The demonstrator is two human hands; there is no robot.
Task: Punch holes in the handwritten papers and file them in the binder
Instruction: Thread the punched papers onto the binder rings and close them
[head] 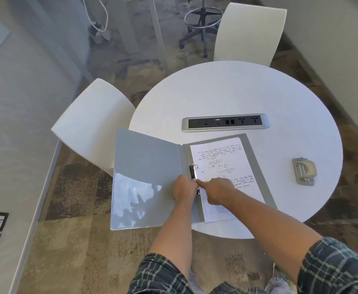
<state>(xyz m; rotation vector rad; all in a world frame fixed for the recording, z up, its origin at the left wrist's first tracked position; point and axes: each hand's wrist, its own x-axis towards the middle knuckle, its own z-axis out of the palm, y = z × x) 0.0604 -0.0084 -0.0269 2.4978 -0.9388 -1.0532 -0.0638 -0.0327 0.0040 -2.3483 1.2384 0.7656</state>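
A grey binder lies open on the near left part of the round white table, its left cover overhanging the edge. The handwritten paper lies on the binder's right half, against the metal ring clip. My left hand and my right hand meet at the lower part of the clip, fingers pinched on it; the lower ring is hidden by them. A grey hole punch sits alone on the table at the right.
A silver power and socket strip is set into the table's middle. Two white chairs stand at the table, one on the left and one at the far side. A black stool stands beyond.
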